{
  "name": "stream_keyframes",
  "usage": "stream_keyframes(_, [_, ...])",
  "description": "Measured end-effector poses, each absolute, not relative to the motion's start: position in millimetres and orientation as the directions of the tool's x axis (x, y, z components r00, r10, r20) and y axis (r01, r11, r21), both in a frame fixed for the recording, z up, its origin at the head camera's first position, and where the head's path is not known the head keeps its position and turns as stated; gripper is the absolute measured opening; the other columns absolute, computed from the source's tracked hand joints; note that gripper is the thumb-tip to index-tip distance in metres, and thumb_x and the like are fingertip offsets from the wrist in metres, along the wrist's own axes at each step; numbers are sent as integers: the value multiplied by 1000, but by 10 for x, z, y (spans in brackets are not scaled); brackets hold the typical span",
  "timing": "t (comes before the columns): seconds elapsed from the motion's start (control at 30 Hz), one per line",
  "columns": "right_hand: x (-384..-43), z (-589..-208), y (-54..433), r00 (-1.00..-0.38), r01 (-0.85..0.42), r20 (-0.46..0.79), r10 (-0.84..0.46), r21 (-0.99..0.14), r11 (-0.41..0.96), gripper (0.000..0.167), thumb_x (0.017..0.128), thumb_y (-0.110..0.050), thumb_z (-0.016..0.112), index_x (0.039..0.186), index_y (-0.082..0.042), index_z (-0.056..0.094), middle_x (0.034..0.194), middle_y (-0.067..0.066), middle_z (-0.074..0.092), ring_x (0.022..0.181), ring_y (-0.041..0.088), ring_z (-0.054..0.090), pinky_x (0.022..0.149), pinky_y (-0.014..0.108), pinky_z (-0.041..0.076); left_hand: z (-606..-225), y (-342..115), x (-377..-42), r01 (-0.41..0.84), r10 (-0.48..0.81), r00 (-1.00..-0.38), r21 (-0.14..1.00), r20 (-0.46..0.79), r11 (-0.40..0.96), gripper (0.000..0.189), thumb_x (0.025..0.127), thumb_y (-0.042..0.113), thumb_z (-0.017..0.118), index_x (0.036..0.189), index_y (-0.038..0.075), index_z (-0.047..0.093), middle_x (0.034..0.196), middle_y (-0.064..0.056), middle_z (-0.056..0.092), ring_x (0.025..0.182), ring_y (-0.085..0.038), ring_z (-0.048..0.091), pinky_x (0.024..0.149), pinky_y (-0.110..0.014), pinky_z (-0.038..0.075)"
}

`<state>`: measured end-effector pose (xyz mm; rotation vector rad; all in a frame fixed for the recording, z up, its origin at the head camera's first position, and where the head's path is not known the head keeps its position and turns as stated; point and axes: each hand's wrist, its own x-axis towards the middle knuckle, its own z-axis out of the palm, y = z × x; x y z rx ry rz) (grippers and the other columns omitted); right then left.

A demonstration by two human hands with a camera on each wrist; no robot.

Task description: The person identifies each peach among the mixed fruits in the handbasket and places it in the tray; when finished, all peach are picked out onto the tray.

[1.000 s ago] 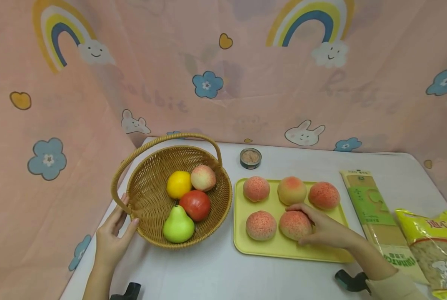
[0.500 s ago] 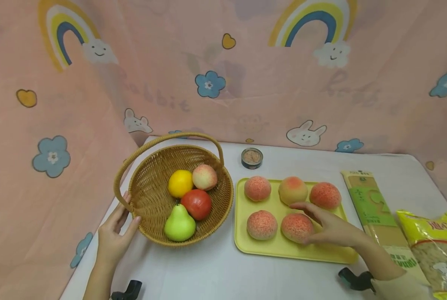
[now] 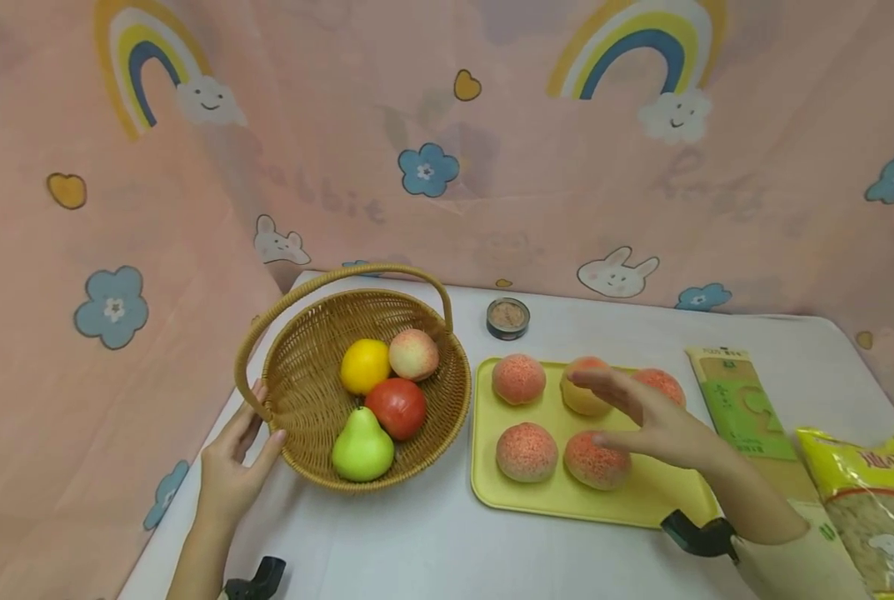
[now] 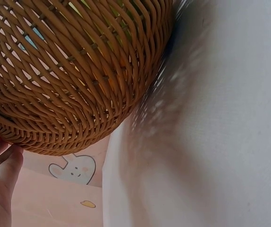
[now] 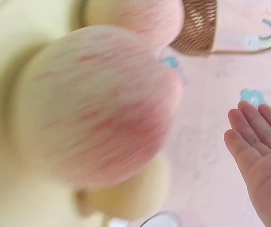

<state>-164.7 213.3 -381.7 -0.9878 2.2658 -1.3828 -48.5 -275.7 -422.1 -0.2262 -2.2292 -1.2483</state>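
At the left of the head view my left hand (image 3: pixel 229 475) holds the near-left rim of a wicker basket (image 3: pixel 297 404), thumb in front and fingers behind, by the foot of its handle. Inside lie a green pear (image 3: pixel 362 446), a red apple-like fruit (image 3: pixel 397 408), a yellow fruit (image 3: pixel 366 367) and a pale peach (image 3: pixel 414 355). My right hand (image 3: pixel 664 425) hovers with spread fingers over a yellow tray (image 3: pixel 641 500) of several peaches. Its thumb overlaps the front right peach (image 3: pixel 595 461); the back right peach (image 3: pixel 660 386) is partly hidden. The right wrist view shows a peach (image 5: pixel 97 109) apart from the fingers.
Behind the tray stands a small round tin (image 3: pixel 508 317). To the right lie a flat green-labelled packet (image 3: pixel 742 408) and a yellow-topped bag (image 3: pixel 877 500). A pink printed cloth (image 3: pixel 506 183) hangs around the back and sides of the white table.
My right hand has let go of the front right peach on the tray and risen up and away, its fingers opening. The left hand keeps its hold on the basket.
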Motion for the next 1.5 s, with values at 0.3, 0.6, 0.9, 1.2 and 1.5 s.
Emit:
stream_keyframes(0.3, [-1766,-3402,1589,-687,-408,81,-722,-865,291,64,85,-13,70,141,-10,38,144,9,43,136,18,38,114,17,31,-4204,-2743,-486,403,-123,-825,726,552,557,67,72,-21,66,134,-9,46,139,-29,44,130,-5,45,100,-10,41])
stream_keyframes(0.6, [-1919,-3048,919,-643,-395,76,-762,-886,245,65,85,-15,70,141,-8,38,144,7,44,137,22,37,118,40,29,-4224,-2746,-479,396,-132,-818,714,560,578,65,71,-22,65,132,-13,47,137,-32,44,130,2,42,100,-9,40])
stream_keyframes(0.9, [-2046,-2929,282,-609,-369,40,-792,-898,239,64,87,-18,68,142,-7,36,145,8,43,135,22,39,114,42,37,-4203,-2737,-468,398,-129,-821,719,556,570,64,71,-23,64,132,-14,45,138,-33,42,131,0,42,101,-10,39])
stream_keyframes(1.2, [-2327,-3052,-118,-601,-373,-99,-793,-843,387,65,87,-23,68,141,-4,38,145,13,43,136,27,38,115,42,36,-4233,-2750,-486,380,-129,-825,709,550,594,66,72,-22,65,133,-13,44,138,-32,43,132,-4,42,102,-9,38])
stream_keyframes(1.5, [-2473,-3275,-229,-607,-270,-266,-749,-818,509,72,86,-23,69,145,-5,32,151,11,35,141,25,30,118,40,30,-4209,-2760,-481,398,-112,-824,708,555,583,66,72,-19,67,134,-10,46,141,-27,43,132,-3,41,101,-10,40])
